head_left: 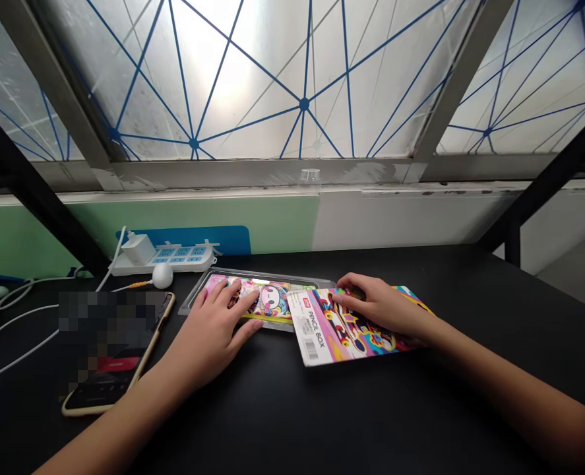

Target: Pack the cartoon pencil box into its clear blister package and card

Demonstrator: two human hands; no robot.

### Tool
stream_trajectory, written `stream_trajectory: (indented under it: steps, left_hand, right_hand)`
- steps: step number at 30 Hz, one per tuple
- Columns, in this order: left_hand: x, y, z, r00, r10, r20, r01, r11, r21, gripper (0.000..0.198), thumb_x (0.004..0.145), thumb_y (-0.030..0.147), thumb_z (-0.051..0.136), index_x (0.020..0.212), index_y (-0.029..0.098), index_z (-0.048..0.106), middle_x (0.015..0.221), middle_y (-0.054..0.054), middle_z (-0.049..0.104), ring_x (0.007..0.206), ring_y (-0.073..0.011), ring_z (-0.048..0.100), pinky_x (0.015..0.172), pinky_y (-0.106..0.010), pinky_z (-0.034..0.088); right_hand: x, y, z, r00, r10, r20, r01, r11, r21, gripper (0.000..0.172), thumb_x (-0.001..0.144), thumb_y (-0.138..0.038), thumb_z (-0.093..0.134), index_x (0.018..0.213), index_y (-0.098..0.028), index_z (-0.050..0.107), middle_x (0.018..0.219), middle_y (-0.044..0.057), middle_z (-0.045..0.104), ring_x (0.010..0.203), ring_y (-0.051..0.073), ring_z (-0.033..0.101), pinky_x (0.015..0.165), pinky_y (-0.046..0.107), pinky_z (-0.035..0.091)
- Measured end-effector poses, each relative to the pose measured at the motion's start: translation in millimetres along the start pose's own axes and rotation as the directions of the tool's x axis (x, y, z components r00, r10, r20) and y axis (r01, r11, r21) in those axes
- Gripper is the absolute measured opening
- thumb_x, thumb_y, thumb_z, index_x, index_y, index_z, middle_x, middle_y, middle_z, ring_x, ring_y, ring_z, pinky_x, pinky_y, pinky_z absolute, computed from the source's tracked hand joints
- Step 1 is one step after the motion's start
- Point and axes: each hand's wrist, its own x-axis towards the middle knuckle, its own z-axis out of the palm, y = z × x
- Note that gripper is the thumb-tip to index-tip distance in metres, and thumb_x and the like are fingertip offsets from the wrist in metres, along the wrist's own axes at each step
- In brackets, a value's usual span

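My left hand (213,326) lies flat with fingers spread on a colourful cartoon-printed pencil case (267,300) that sits inside a clear plastic tray (200,290) on the black table. My right hand (381,307) rests, fingers stretched out, on top of a colourful cardboard sleeve (322,333) printed "PENCIL BOX", which lies just right of the tray and overlaps its corner. Neither hand grips anything; both press down on what lies under them.
A phone in a tan case (114,359) lies at the left. Behind it stand a white power strip (173,258) with a charger plugged in, white cables (20,316) and a small white ball-shaped object (162,275). Black frame struts (544,188) slant at both sides.
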Motion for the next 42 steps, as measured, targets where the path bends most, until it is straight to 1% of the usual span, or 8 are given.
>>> stream_trajectory:
  steps: [3,8,13,17,23,30,37,42]
  left_hand:
    - [0,1,-1.3,1.0,0.016,-0.004,-0.016,1.0,-0.007,0.052,0.103,0.055,0.04,0.148,0.032,0.054,0.15,-0.012,0.055,0.142,-0.0375,0.045,0.115,-0.061,0.035]
    - [0,-1,-1.0,0.999,0.016,-0.043,-0.016,1.0,-0.002,0.049,0.103,0.054,0.039,0.142,0.032,0.06,0.147,-0.011,0.057,0.142,-0.0386,0.042,0.114,-0.061,0.037]
    - [0,-2,0.3,0.999,0.032,-0.041,-0.032,0.999,-0.001,0.049,0.104,0.054,0.039,0.143,0.033,0.058,0.147,-0.012,0.056,0.14,-0.0379,0.045,0.112,-0.061,0.038]
    - [1,-3,-0.9,0.998,0.057,-0.032,-0.057,0.998,-0.001,0.053,0.101,0.059,0.045,0.145,0.033,0.057,0.146,-0.014,0.056,0.136,-0.0369,0.049,0.111,-0.06,0.038]
    - [0,2,-5.4,0.99,0.135,-0.039,-0.135,0.991,-0.009,0.062,0.094,0.063,0.057,0.147,0.032,0.054,0.131,-0.017,0.058,0.124,-0.0376,0.055,0.103,-0.057,0.046]
    - [0,2,-6.1,0.986,0.164,-0.031,-0.165,0.986,-0.023,0.06,0.094,0.058,0.06,0.148,0.033,0.054,0.136,-0.019,0.056,0.131,-0.0411,0.051,0.104,-0.06,0.045]
    - [0,1,-4.6,0.99,0.141,0.026,-0.14,0.989,-0.04,0.06,0.096,0.056,0.059,0.151,0.035,0.05,0.155,-0.017,0.049,0.143,-0.0414,0.043,0.112,-0.064,0.036]
    - [0,5,-3.1,0.991,0.126,0.05,-0.126,0.992,-0.01,0.062,0.097,0.056,0.057,0.154,0.034,0.045,0.159,-0.019,0.044,0.146,-0.0431,0.039,0.112,-0.067,0.034]
  right_hand:
    - [-1,-3,2,0.998,0.002,0.068,-0.001,1.0,-0.003,0.043,0.091,-0.066,0.056,0.1,-0.026,0.069,0.097,0.005,0.075,0.083,0.025,0.067,0.07,0.035,0.05]
    - [7,27,-15,0.99,0.068,0.122,-0.064,0.997,-0.034,0.05,0.091,-0.071,0.05,0.092,-0.025,0.07,0.078,0.002,0.07,0.07,0.022,0.061,0.059,0.032,0.042]
    - [10,47,-31,0.988,0.105,0.113,-0.097,0.993,-0.072,0.048,0.088,-0.071,0.054,0.088,-0.026,0.072,0.083,0.004,0.073,0.074,0.023,0.064,0.061,0.032,0.045]
    - [7,38,-27,0.993,0.094,0.065,-0.09,0.993,-0.072,0.046,0.089,-0.068,0.054,0.094,-0.026,0.071,0.091,0.005,0.074,0.079,0.024,0.065,0.066,0.034,0.048]
    - [5,15,-10,0.999,0.043,0.006,-0.043,0.997,-0.059,0.047,0.086,-0.068,0.059,0.102,-0.024,0.068,0.108,0.008,0.072,0.095,0.027,0.065,0.078,0.036,0.049]
    - [8,25,-13,0.997,0.072,0.027,-0.071,0.996,-0.049,0.04,0.085,-0.065,0.061,0.083,-0.025,0.064,0.091,0.002,0.07,0.082,0.023,0.063,0.068,0.033,0.043]
    - [7,37,-34,0.991,0.124,0.042,-0.119,0.988,-0.103,0.041,0.08,-0.066,0.066,0.08,-0.025,0.065,0.088,0.002,0.07,0.078,0.023,0.063,0.066,0.032,0.042]
    - [4,30,-32,0.988,0.153,0.0,-0.153,0.984,-0.087,0.041,0.08,-0.066,0.066,0.078,-0.025,0.063,0.083,0.002,0.07,0.075,0.023,0.062,0.063,0.032,0.042]
